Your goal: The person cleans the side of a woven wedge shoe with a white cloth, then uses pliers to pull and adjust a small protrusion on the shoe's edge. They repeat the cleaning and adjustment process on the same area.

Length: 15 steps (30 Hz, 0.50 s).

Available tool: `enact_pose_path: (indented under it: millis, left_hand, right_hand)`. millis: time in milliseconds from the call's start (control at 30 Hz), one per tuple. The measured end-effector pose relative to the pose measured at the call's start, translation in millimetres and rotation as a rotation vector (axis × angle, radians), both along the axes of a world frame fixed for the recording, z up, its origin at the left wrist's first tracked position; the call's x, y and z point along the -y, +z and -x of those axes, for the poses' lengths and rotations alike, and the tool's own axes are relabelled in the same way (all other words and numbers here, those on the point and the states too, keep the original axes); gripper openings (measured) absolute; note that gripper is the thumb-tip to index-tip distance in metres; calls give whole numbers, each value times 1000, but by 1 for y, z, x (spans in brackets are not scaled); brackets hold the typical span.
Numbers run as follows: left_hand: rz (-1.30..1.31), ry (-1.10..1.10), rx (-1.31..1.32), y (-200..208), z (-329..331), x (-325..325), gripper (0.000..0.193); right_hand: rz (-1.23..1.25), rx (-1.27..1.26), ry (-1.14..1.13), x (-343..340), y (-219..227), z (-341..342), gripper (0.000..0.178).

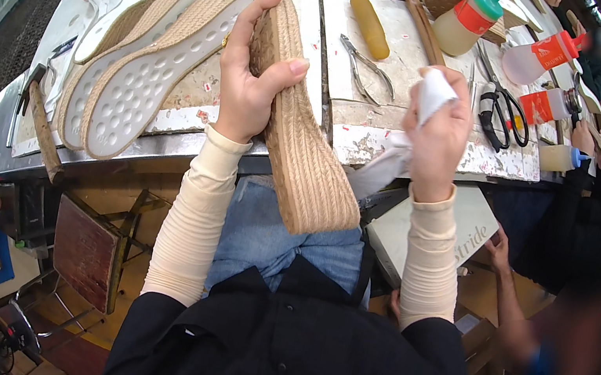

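Note:
My left hand (247, 91) grips a wedge shoe sole (310, 153) near its upper end, thumb across the braided rope side and fingers behind. The sole is tilted, its thick end hanging over my lap in front of the table edge. To the right of it, my right hand (438, 147) is closed on a white cloth (436, 97). One part of the cloth sticks up above the fist, and white material trails below it to the left. This hand is slightly blurred and apart from the sole.
Several rope-sided soles (142, 86) and a hammer (46, 133) lie at the left. Pliers (368, 68), a yellow-handled tool (369, 27), scissors (503, 106) and a green-capped bottle (466, 26) are at the right. Below, another person's hand (498, 248) touches a pale box (429, 229).

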<state>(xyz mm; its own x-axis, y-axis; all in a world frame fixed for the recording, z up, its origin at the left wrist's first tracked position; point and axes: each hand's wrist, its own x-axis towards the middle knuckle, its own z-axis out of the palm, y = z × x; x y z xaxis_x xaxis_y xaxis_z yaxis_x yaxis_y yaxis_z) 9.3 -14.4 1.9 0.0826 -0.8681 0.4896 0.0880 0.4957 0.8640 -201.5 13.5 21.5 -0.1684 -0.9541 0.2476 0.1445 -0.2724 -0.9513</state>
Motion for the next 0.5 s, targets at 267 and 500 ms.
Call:
enact_pose_path:
  millis: [267, 500]
  left_hand:
    - [-33, 1, -29, 3, -1, -5, 77]
    - [-59, 0, -63, 5, 1, -9, 83]
  right_hand:
    - [-177, 65, 81, 6, -16, 32, 27]
    - [-164, 80, 83, 3, -16, 33, 22]
